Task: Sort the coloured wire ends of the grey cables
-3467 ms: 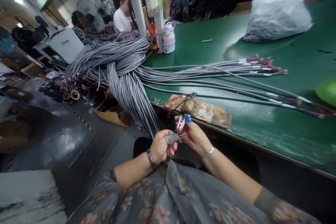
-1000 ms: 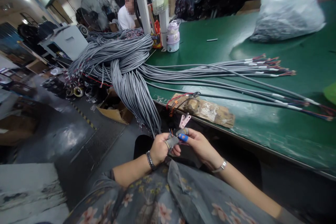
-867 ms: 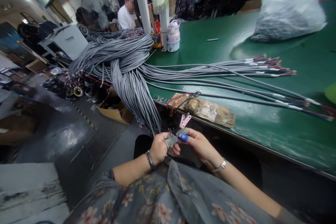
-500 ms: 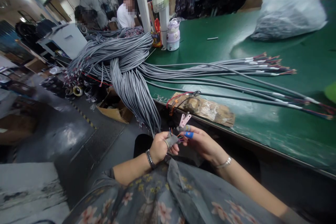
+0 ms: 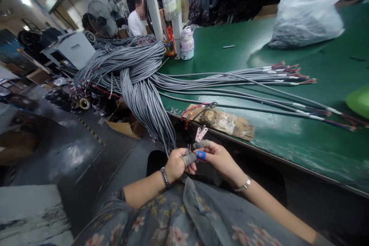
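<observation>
My left hand (image 5: 176,165) is closed round the end of a grey cable, its thumb wrapped in grey tape. Thin coloured wires (image 5: 189,148) fan out of the cable end above that thumb. My right hand (image 5: 217,158) meets it from the right, thumb and forefinger pinched on the wires; the fingers hide the exact spot. Grey tape covers one of its fingertips and blue tape another. Just above the right fingers, a pink clothespin (image 5: 201,133) stands by the table edge. The big bundle of grey cables (image 5: 147,103) hangs down to the left hand.
On the green table (image 5: 288,153) lie a wooden block (image 5: 230,123) with wires and several stretched-out grey cables (image 5: 225,78). A plastic bag (image 5: 308,17), a purple-white container (image 5: 187,44) and a green object (image 5: 359,102) stand farther off. A cardboard box (image 5: 125,119) sits below left; a person (image 5: 137,21) sits behind.
My right hand has moved left, and its fingers have closed in on the wires at my left thumb. The left hand has stayed nearly still. The view has shifted slightly.
</observation>
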`<state>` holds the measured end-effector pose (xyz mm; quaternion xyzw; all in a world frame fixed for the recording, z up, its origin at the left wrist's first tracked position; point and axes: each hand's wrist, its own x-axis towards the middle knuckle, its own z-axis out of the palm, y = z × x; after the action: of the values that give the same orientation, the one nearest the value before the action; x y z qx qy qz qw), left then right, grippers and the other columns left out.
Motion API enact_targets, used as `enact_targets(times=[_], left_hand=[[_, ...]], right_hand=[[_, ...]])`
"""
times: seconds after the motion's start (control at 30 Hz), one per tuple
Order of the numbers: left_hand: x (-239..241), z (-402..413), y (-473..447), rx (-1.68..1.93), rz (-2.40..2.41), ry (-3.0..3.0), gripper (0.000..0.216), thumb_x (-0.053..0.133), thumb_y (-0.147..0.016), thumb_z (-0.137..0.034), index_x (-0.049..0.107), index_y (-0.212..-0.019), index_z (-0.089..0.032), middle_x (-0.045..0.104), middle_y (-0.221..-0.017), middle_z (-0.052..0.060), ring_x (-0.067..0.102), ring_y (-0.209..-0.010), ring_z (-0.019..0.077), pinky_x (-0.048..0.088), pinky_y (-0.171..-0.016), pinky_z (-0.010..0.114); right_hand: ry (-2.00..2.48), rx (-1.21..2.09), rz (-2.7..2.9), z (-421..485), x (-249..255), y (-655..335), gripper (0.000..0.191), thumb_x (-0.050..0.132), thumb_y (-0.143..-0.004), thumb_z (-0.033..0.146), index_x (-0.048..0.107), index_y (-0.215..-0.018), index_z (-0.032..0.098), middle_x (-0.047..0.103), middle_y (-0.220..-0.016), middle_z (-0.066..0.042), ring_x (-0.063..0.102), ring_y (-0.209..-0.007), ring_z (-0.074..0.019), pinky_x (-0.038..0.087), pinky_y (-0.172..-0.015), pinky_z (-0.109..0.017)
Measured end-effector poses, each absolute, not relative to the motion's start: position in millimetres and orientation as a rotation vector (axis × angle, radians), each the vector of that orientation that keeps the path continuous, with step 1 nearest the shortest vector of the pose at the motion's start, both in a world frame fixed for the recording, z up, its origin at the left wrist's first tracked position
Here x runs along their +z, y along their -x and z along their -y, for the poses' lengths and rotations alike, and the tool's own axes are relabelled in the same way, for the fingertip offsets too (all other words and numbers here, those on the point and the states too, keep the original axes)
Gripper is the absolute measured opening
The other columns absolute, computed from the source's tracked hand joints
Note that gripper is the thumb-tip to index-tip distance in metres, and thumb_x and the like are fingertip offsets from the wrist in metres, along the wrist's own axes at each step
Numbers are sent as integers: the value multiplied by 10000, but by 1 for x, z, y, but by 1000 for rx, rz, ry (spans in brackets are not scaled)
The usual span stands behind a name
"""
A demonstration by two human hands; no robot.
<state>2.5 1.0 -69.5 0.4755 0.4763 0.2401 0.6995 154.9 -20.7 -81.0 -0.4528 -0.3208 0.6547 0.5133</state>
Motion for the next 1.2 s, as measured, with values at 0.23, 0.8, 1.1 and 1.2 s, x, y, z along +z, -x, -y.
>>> enact_targets(times=[0.23,0.8,1.1,1.2], left_hand=[[-68,0,-5,598,-1095,-989,470,712,-550,-595,529,-571,-163,574,-450,6,496,-338,93,335,-357,187],[-71,-1,-2,567,-1083,-1076,493,691,-599,-632,540,-563,-163,583,-475,16,515,-375,99,378,-398,206],[-62,0,-4,497,-1046,-1117,505,712,-582,-634,548,-532,-158,557,-445,4,496,-359,91,381,-386,206],[-67,0,-5,575,-1067,-1024,485,722,-570,-604,539,-528,-156,567,-442,6,498,-344,89,363,-367,192]], right_hand=[[1142,1502,718,23,-87,-150,392,875,-490,414,635,-719,205,665,-631,6,588,-576,-144,484,-585,-288],[1059,1710,668,23,-87,-158,368,858,-535,441,651,-673,169,616,-614,14,490,-528,-96,406,-548,-256],[1169,1560,700,25,-83,-150,428,845,-495,530,628,-629,187,610,-613,14,487,-572,-120,387,-587,-277],[1164,1524,641,26,-85,-147,422,839,-506,535,623,-630,194,606,-625,11,488,-576,-125,386,-575,-275]])
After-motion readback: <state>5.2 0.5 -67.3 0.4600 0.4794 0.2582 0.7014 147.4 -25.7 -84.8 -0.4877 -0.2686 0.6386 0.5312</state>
